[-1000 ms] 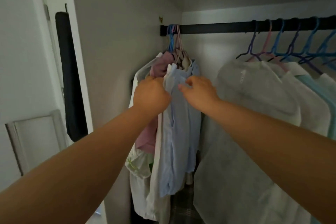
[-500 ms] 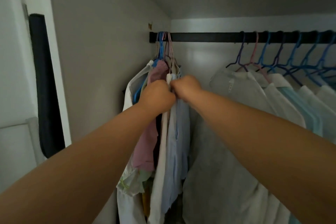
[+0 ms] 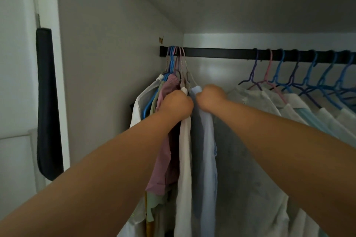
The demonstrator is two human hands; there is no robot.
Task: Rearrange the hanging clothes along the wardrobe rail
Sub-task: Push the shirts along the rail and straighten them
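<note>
Both forearms reach out from the near edge toward the left end of the wardrobe. The left hand is curled tight round the shoulder of a long cream-white garment and the bunch beside it, among them a dusty pink cotton top. The right hand is fisted on the collar of a pale blue shirt. The two fists sit just beside each other, nearly touching, with only a thin dark gap of cloth between.

The job here looks like parting this crush. Best to grip high, near the hanger necks, and draw the pale blue shirt rightward so its hook slides instead of the cloth dragging. From this angle I cannot tell whether the fingers hold hanger or only fabric.

Further in hangs a big grey-white garment, well apart from the bunch at the hooks. Above runs the flat black wardrobe rail. At its left end a cluster of blue, pink and beige plastic hangers is jammed against the wall. A bare stretch follows, then a spaced row of blue and purple hangers runs off to the right.
</note>
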